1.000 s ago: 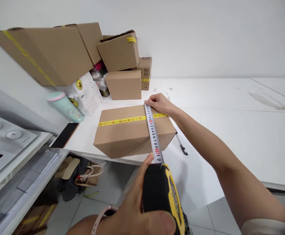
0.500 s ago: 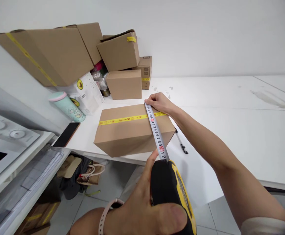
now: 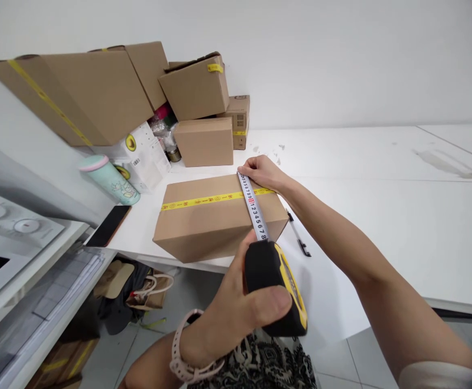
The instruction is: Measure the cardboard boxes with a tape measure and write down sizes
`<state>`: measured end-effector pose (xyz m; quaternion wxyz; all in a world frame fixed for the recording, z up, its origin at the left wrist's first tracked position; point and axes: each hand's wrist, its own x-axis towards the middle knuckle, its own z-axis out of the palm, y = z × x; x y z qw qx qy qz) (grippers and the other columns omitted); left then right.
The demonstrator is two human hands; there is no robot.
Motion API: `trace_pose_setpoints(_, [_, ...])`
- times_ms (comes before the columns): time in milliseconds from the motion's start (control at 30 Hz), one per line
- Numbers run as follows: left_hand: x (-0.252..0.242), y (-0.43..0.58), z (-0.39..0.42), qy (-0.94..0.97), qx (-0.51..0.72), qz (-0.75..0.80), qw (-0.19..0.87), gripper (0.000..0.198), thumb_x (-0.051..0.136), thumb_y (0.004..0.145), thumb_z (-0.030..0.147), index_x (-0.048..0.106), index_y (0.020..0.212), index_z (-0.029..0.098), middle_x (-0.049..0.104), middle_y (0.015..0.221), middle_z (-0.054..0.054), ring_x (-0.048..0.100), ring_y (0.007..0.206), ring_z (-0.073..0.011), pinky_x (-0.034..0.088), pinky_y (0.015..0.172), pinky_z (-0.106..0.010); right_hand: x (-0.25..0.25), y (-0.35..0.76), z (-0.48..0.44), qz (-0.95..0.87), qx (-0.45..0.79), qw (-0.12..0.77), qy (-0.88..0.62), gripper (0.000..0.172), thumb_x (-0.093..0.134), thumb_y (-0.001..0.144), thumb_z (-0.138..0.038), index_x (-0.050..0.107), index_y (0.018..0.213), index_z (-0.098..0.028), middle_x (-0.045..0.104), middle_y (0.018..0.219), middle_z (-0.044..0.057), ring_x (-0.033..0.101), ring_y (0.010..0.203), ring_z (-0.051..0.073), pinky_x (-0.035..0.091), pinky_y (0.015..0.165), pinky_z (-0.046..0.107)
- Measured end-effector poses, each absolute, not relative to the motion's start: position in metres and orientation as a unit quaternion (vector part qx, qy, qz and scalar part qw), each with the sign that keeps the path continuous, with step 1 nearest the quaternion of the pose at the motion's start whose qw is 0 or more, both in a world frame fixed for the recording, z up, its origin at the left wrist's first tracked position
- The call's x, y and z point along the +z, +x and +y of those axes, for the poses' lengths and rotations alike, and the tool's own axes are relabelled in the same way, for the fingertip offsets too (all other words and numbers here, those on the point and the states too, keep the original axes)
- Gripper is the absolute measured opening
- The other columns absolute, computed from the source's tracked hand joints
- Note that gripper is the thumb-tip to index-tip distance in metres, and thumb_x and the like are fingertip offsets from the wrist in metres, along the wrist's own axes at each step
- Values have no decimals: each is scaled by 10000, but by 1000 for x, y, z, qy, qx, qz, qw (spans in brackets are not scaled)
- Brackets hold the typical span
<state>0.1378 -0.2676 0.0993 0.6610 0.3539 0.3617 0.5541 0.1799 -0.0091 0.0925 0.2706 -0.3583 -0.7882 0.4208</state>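
A brown cardboard box (image 3: 203,227) with a yellow printed tape strip lies on the white table (image 3: 361,205). My left hand (image 3: 240,308) is wrapped round a black and yellow tape measure (image 3: 274,289), in front of the box's near edge. Its metal blade (image 3: 252,208) runs out across the box top, with numbers up to about 18 showing. At the box's far edge, my right hand (image 3: 260,168) pinches the blade's end between thumb and fingers. Just right of the box lies a black and white pen (image 3: 299,235).
Several cardboard boxes (image 3: 203,141) are stacked against the wall at the back left. A mint tumbler (image 3: 110,178) and a dark phone (image 3: 108,226) are left of the box. A white appliance (image 3: 13,232) stands on the left shelf; bags (image 3: 150,289) lie below.
My left hand has moved forward toward the box with the tape measure, and less blade shows outside the case. My right hand still pinches the blade's end at the far edge.
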Motion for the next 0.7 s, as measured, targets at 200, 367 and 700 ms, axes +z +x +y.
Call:
trace_pose_setpoints(200, [89, 141, -255, 345, 580, 365, 641, 630, 795, 719, 509, 487, 1164, 186, 520, 928, -34, 549, 834, -184, 483, 775, -350, 90, 179, -7, -788, 422, 275, -354, 331, 611, 884, -292, 484, 599, -184, 479, 597, -17, 393, 598, 106, 293, 578, 272])
trace_pose_setpoints(367, [89, 142, -255, 325, 581, 370, 648, 626, 803, 727, 512, 490, 1164, 189, 548, 966, -52, 590, 875, -206, 513, 808, -368, 89, 180, -6, -790, 419, 275, -352, 334, 611, 883, -304, 481, 599, -187, 481, 600, -11, 392, 602, 110, 291, 570, 272])
trace_pose_setpoints(700, [83, 131, -263, 333, 573, 358, 657, 685, 804, 716, 509, 501, 1256, 215, 595, 1022, -61, 614, 877, -218, 527, 767, -353, 99, 189, -11, -766, 405, 343, -362, 268, 622, 873, -310, 570, 650, -171, 577, 654, 12, 497, 637, 122, 376, 605, 278])
